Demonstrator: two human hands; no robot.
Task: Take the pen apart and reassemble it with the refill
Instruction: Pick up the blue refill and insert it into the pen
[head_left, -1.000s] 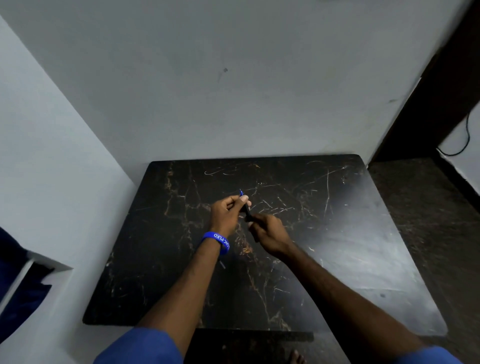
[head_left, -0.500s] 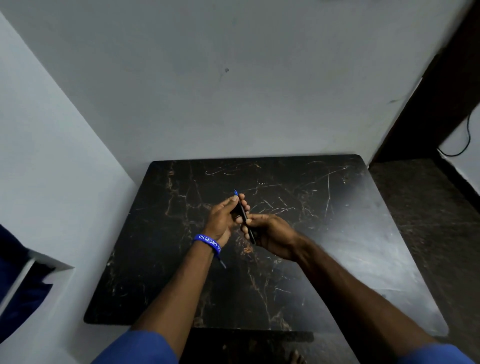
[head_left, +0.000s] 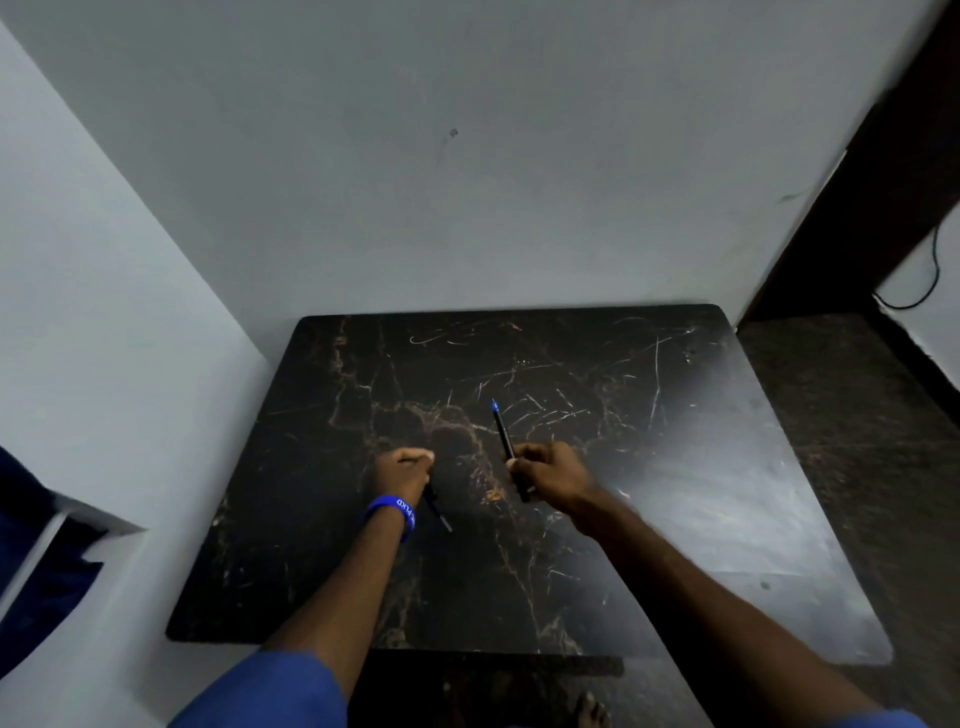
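Pen (head_left: 502, 430) parts — one per hand

Glossy, scratched black marble-look table (head_left: 649, 467); smooth dark plastic pen (head_left: 503, 428); rubbery blue wristband (head_left: 392, 512).

Both bare forearms reach forward out of blue sleeves, over the black marble-patterned table (head_left: 675, 519). The left hand (head_left: 402, 470), a blue wristband (head_left: 392, 514) at its wrist, is curled into a fist. The right hand (head_left: 548, 473), well apart from it, is clenched around a slim dark pen body (head_left: 503, 434).
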